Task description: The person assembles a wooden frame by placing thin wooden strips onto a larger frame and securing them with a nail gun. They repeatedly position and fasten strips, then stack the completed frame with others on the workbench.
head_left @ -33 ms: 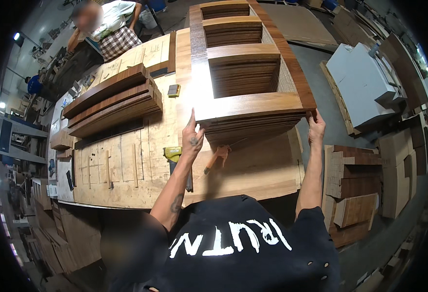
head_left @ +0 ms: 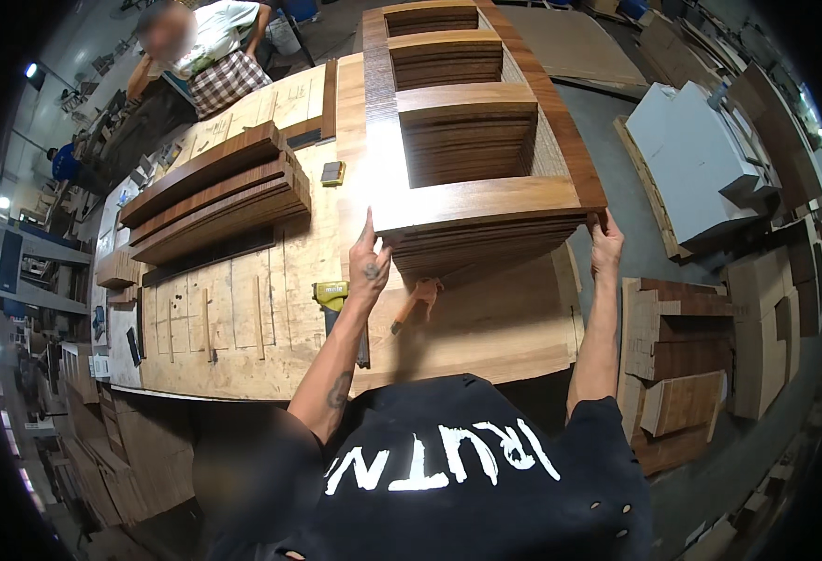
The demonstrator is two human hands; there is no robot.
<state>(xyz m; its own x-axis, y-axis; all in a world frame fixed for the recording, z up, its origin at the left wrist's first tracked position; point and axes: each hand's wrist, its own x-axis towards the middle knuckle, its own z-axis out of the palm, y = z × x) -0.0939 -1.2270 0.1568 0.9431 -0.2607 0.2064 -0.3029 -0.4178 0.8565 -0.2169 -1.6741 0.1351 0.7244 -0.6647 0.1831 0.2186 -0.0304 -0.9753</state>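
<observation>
A tall stack of ladder-shaped wooden frames lies on the bench, and its glossy brown top frame [head_left: 481, 199] has rectangular openings. My left hand [head_left: 370, 266] is closed on that frame's near left corner, with the index finger lying up along the edge. At the near right corner my right hand [head_left: 605, 243] grips the same frame, its fingers partly hidden beneath. Between my forearms an orange-handled tool [head_left: 411, 309] rests on the bench; its exact kind is unclear. Beside my left forearm lies a yellow-and-black power tool [head_left: 331, 297], partly covered by the arm.
Brown wooden strips [head_left: 219, 192] are piled on the workbench [head_left: 233, 327] at left, near a small dark block [head_left: 332, 174]. Another person [head_left: 215, 56] is beyond the bench. To the right are stacked boards [head_left: 682, 365] and a pale, wrapped block-shaped load [head_left: 692, 159] on a pallet.
</observation>
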